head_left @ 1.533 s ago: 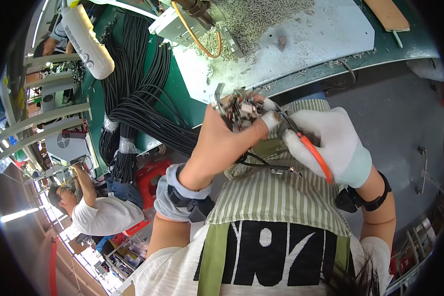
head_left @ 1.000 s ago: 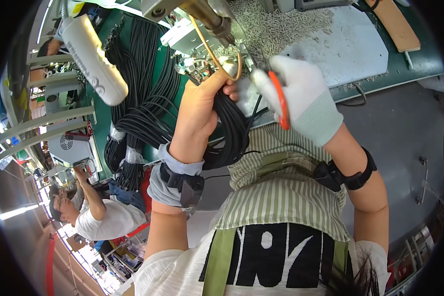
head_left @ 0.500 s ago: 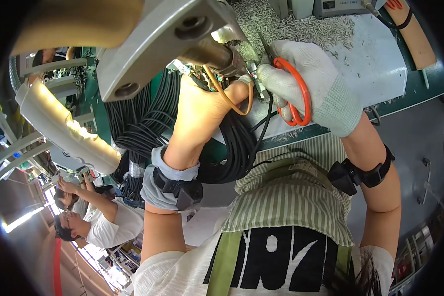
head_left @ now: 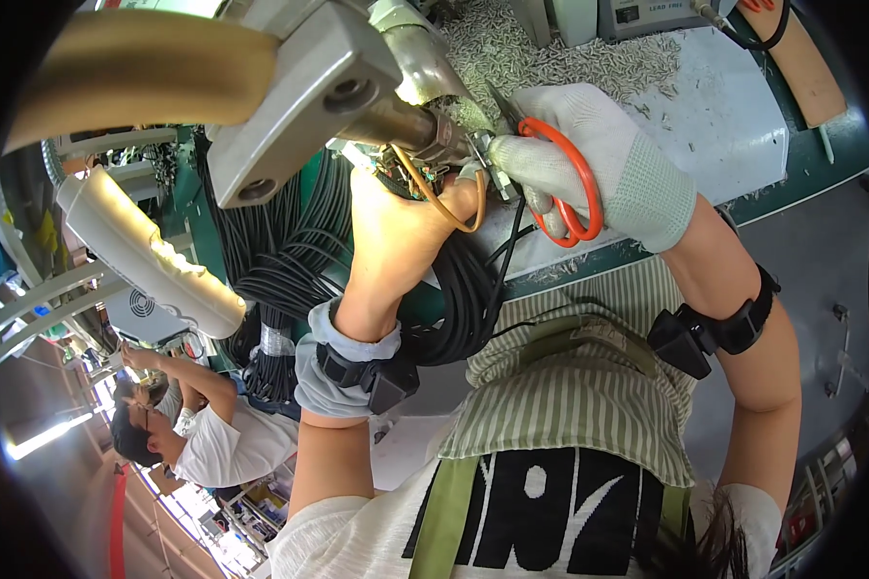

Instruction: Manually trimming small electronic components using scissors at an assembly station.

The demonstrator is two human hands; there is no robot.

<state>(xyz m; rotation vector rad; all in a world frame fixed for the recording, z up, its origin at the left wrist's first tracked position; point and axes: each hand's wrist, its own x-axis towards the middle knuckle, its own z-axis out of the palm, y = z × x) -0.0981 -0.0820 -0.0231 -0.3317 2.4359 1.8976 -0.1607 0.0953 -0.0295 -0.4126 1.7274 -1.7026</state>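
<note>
My left hand (head_left: 391, 212), bare apart from a pale cover on the thumb tip, is closed round a cluster of small connector ends and wires (head_left: 425, 181). A tan loop (head_left: 468, 228) curves over that thumb. My right hand (head_left: 599, 159), in a white knitted glove, holds red-handled scissors (head_left: 589, 183) hooked on its fingers, their dark blades pointing up. Its thumb and forefinger meet at a small silver metal connector (head_left: 494, 166) on a black cable (head_left: 514, 232). My left thumb tip is beside this connector; whether it touches cannot be made out.
A grey metal lamp arm (head_left: 290, 106) crosses above my left hand. Black cables (head_left: 299, 270) lie bundled on the green bench. Many small silver pieces (head_left: 570, 63) are heaped on a white sheet (head_left: 734, 116), near a grey box (head_left: 647, 17). A co-worker (head_left: 222, 434) is at the left.
Both hands have shifted slightly left in the picture, still at the silver connector. The scissors stay in my right hand. The lamp arm appears shifted as the view moved.
</note>
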